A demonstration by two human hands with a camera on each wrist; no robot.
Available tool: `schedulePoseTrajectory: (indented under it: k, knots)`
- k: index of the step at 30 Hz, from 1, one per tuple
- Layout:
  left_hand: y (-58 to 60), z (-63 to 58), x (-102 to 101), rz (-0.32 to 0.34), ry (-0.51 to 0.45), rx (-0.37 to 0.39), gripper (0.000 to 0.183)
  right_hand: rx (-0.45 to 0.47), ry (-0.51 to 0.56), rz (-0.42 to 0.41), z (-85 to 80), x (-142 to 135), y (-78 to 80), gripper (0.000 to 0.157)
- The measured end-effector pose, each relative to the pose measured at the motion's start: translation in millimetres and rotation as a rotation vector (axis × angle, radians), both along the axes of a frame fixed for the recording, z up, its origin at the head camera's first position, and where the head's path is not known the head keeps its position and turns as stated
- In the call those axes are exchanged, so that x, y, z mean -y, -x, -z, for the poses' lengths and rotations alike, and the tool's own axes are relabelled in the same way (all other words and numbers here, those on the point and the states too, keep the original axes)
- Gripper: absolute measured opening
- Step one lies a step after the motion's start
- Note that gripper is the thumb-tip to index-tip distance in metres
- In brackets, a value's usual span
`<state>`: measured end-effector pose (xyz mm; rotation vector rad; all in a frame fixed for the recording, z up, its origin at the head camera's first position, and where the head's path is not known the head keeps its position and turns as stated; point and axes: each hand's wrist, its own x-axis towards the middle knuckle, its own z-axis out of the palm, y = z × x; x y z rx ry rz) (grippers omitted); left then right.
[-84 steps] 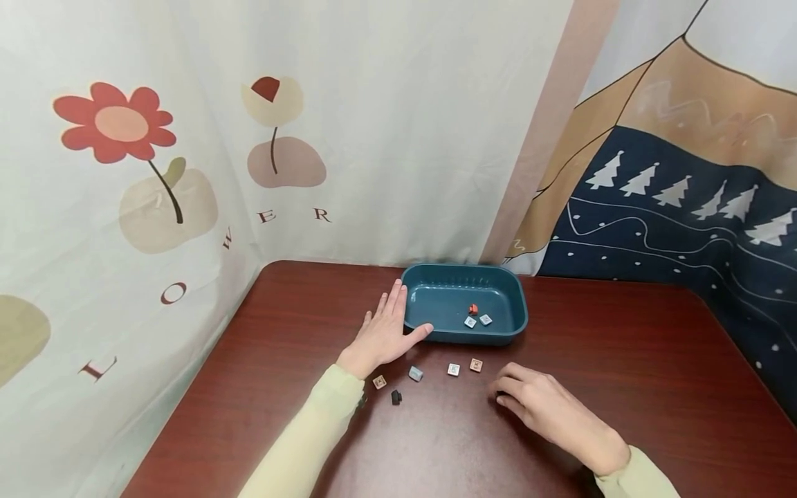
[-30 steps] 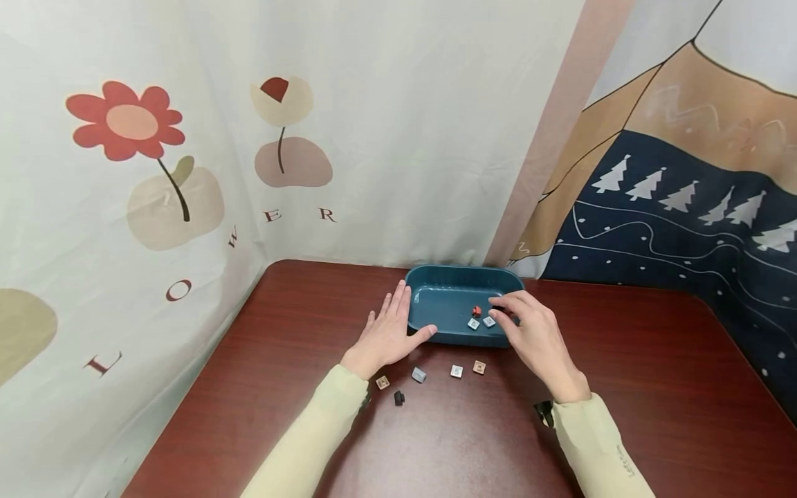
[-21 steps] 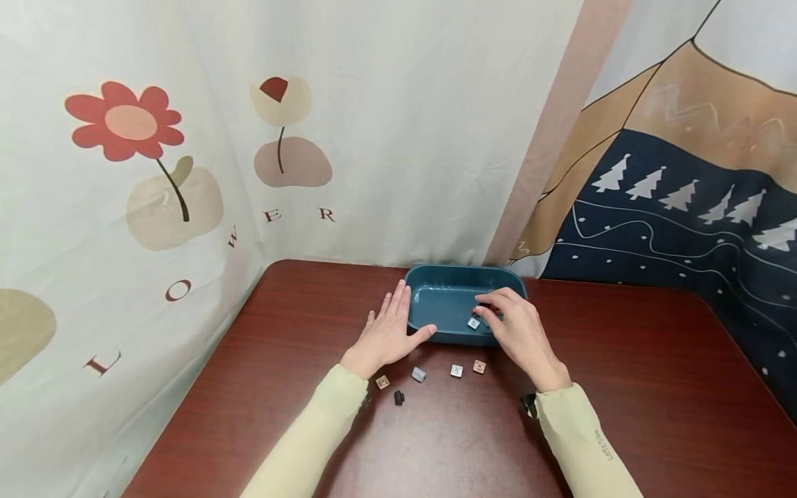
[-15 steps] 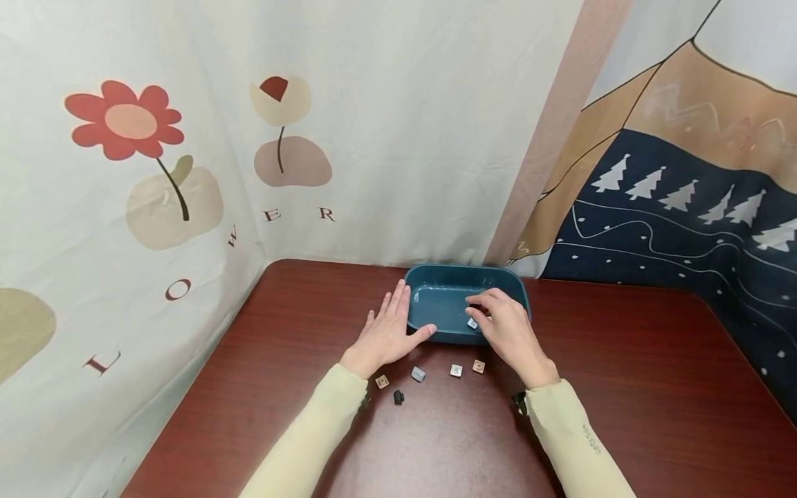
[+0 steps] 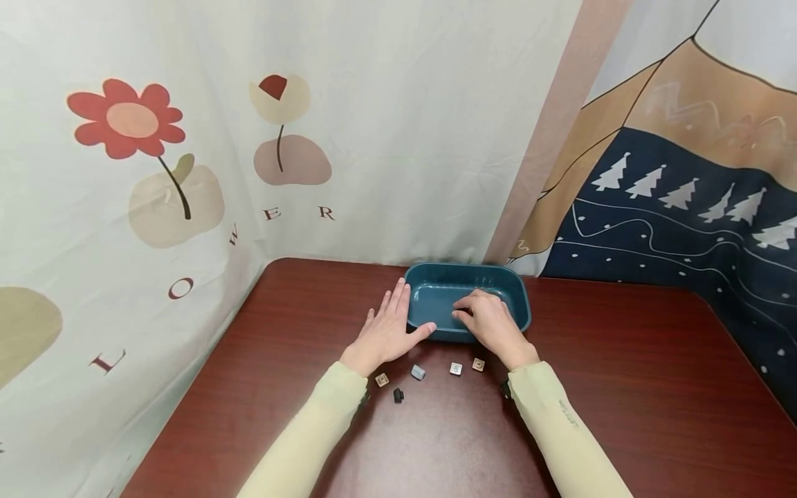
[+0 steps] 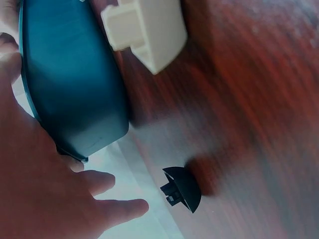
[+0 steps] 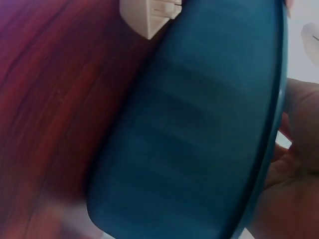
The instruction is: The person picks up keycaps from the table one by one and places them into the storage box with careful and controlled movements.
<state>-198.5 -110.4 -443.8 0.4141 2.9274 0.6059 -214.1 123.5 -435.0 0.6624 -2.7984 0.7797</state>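
Observation:
My left hand [image 5: 385,333] lies with straight fingers along the left end of the blue tray [image 5: 436,335], its thumb over the near rim. My right hand [image 5: 492,319] is inside the tray with thumb and forefinger together, pinching a small dark keycap that is mostly hidden. The keycaps seen in the tray earlier are behind this hand. On the table in front lie a black keycap [image 5: 398,395], a grey keycap [image 5: 418,372], a white keycap [image 5: 456,369] and two tan keycaps [image 5: 382,380]. In the left wrist view the black keycap shows its hollow underside.
The brown table [image 5: 623,387] extends to both sides of the tray. A curtain with printed flowers [image 5: 373,138] hangs right behind the table's back edge, and a dark blue printed cloth [image 5: 672,214] hangs at the right.
My right hand has come from the table to the right of the tray, in over its right end, then left toward the tray's middle. My left hand has stayed in place.

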Motion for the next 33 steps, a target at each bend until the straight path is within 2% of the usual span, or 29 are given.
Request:
schedulePoseTrajectory:
  k: [6,12,14,21,25,33]
  knots:
    - [0.9,0.3,-1,0.001,-0.008,-0.003,0.104,0.095,-0.042,-0.011,-0.4,1,7.8,0.018]
    - [0.7,0.1,-2,0.000,-0.018,-0.007,0.104,0.217,-0.030,0.031,-3.3,2,11.9,0.028]
    - [0.3,-0.6,-2,0.001,-0.014,-0.006,0.104,0.220,-0.021,0.044,-3.2,1,10.8,0.031]
    - [-0.9,-0.7,-2,-0.003,-0.016,-0.009,0.104,0.062,0.016,0.046,-5.3,-7,-2.6,0.029]
    - [-0.8,-0.4,-1,-0.004,-0.015,-0.007,0.104,-0.012,0.017,0.050,-9.8,-11,-15.2,0.029]
    - [-0.2,0.9,-1,-0.008,0.005,0.009,0.105,-0.151,0.029,0.001,-13.6,-18,-42.5,0.030]
